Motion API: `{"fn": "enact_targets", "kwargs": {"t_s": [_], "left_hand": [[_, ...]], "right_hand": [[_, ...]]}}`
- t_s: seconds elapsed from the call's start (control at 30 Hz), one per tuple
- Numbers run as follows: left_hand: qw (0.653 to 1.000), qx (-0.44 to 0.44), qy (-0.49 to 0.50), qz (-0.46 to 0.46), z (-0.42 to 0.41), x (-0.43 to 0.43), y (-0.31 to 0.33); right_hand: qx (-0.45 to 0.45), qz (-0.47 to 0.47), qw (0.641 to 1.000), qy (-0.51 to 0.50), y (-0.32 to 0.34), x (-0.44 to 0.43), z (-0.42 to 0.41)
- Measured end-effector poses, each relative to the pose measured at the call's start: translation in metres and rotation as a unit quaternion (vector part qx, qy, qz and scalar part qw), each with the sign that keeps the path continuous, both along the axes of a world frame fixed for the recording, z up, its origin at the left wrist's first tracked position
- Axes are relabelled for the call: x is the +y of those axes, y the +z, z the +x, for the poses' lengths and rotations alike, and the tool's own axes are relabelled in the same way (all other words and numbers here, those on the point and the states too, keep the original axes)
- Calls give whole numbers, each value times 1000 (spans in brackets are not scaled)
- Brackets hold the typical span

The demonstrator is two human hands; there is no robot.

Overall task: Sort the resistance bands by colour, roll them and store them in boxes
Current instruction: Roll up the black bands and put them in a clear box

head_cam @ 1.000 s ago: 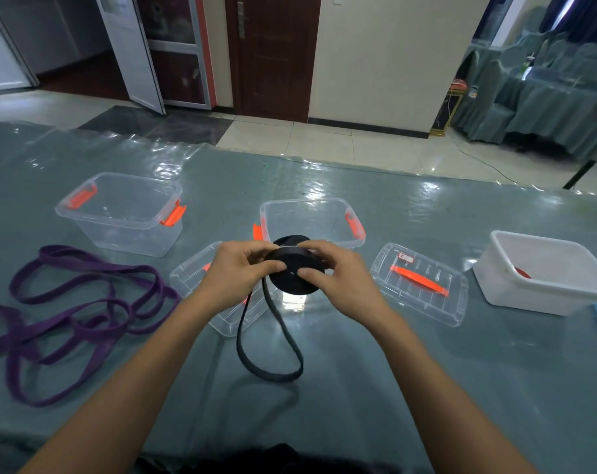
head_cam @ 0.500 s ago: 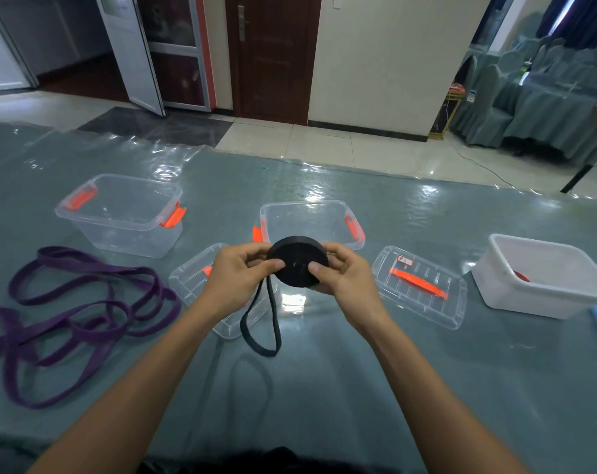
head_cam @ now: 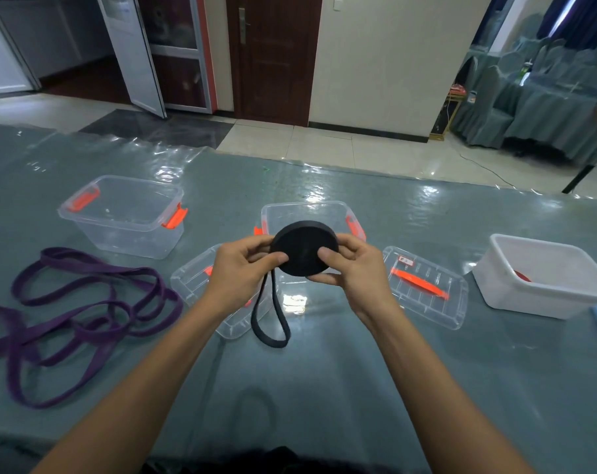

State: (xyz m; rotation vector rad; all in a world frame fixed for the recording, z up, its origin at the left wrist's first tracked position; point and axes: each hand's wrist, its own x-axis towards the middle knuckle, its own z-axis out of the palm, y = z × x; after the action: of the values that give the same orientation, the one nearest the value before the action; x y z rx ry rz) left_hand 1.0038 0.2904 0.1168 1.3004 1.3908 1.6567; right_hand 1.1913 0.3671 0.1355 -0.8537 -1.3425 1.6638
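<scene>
Broadly, by descending size:

Table (head_cam: 324,388), grey-green under glossy film: beneath the grip, bearing everything listed.

Purple bands (head_cam: 85,302): loose tangle, well left of the grip, not yet rolled.

White tub (head_cam: 543,295): far right of the grip, something red partly visible inside.

Left clear box (head_cam: 126,230): open, orange clasps, left of and beyond the grip.

Centre clear box (head_cam: 338,210): open, directly behind the grip; judged the likely home for the roll.

Two clear lids (head_cam: 437,302): flat on the table, flanking the grip.

Left hand (head_cam: 242,268) and right hand (head_cam: 355,268): both closed on the roll, thumbs pressed to its near face, fingers behind.

Black band (head_cam: 303,248): wound into a tight disc, held above the table between the hands; short tail loop hanging below, toward the left hand.

Advice for finishing the roll, as judgement: keep thumb pressure on the face to stop telescoping, feed the tail flat and taut, pinch the end before release.
</scene>
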Motion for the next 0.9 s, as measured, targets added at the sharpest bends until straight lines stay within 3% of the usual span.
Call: {"fn": "enact_targets", "kwargs": {"t_s": [0.13,0.23,0.33,0.4,0.47,0.6,0.73,0.83,0.9], "left_hand": [[1000,12,-4,-13,-4,-2,-6],[996,78,-12,-39,-13,-3,-8],[979,196,-26,-54,-17,-1,-4],[973,225,-29,-54,-15,2,-2],[982,181,-14,-57,-12,3,-1],[998,53,8,-34,-7,0,-3],[999,-30,-6,-14,-5,-5,-3],[999,-42,-12,-30,-8,-6,-4],[998,-22,-16,-48,-11,-6,-5]], "right_hand": [[14,-39,999,23,-8,-7,2],[-111,114,987,21,-5,-3,6],[-207,237,948,44,3,0,8],[-258,281,923,55,7,2,6],[-249,270,929,43,7,4,5],[-97,90,991,11,3,4,5],[8,-15,1000,6,-3,-1,5],[-37,27,999,26,-4,-3,5],[-133,146,980,17,-1,-1,6]]}}
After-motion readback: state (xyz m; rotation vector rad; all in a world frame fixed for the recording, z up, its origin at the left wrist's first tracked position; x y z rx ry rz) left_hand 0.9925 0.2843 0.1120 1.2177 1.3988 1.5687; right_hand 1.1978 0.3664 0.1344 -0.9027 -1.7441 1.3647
